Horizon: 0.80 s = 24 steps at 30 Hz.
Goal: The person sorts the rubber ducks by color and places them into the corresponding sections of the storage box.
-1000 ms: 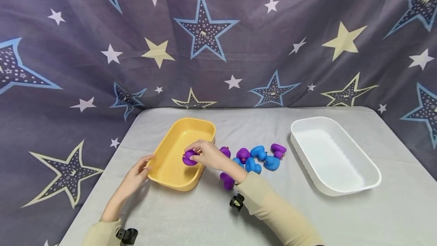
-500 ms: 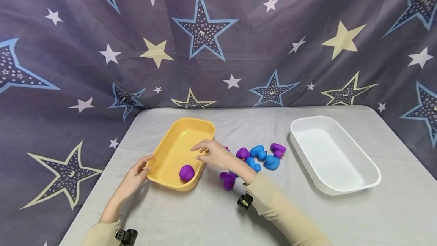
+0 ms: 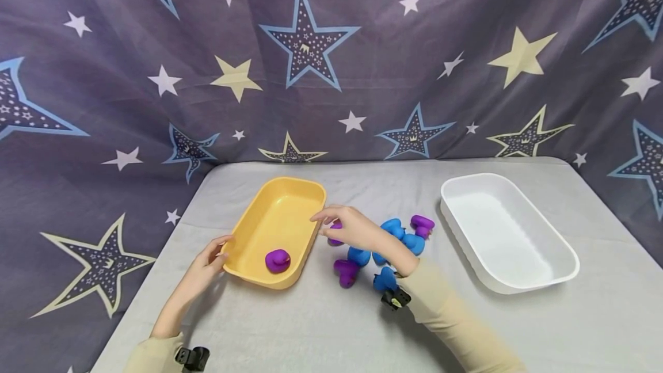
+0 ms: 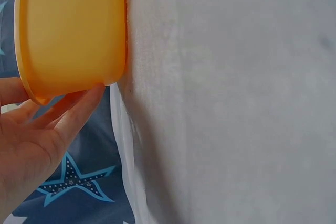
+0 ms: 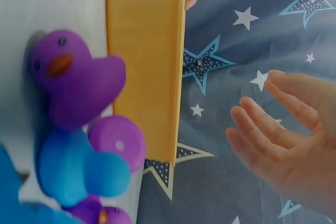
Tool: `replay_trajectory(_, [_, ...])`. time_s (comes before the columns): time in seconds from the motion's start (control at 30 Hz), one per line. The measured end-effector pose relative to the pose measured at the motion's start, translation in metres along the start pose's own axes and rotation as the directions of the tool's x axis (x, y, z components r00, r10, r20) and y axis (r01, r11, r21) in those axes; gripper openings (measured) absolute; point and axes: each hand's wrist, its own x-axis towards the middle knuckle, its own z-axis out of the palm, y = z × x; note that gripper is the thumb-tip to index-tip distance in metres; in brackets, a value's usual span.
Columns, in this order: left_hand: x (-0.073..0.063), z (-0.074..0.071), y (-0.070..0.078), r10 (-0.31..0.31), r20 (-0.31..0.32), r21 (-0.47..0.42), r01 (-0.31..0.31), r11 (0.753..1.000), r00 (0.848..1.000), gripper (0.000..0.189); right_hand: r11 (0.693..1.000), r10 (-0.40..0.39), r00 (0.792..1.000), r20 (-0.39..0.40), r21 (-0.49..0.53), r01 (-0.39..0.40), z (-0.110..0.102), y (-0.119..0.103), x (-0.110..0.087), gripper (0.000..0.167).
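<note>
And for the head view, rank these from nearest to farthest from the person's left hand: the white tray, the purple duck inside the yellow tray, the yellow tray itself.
1. Yellow tray: its rim is held by the left hand.
2. Purple duck: inside that tray, toward its near end.
3. White tray: over on the person's right.

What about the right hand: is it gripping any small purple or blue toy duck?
No, in the right wrist view the right hand has fingers extended with nothing held between them.
</note>
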Motion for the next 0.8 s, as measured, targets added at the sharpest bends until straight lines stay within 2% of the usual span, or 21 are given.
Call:
replay_trajectory(0.37, [0.000, 0.000, -0.001, 0.001, 0.000, 0.003, -0.001, 1.000, 1.000, 0.035, 0.999, 0.015, 0.998, -0.053, -0.038, -0.017, -0.027, 0.021, -0.022, 0.029])
replay_trajectory(0.63, [0.000, 0.000, 0.001, -0.024, -0.002, 0.015, 0.024, 1.000, 1.000, 0.035, 0.996, 0.068, 0.990, -0.123, -0.051, -0.075, -0.045, 0.041, -0.044, 0.030])
replay_trajectory(0.8, [0.001, 0.000, 0.001, -0.013, -0.001, 0.014, 0.013, 1.000, 1.000, 0.035, 0.994, 0.087, 0.982, -0.168, -0.055, -0.097, -0.054, 0.051, -0.056, 0.030])
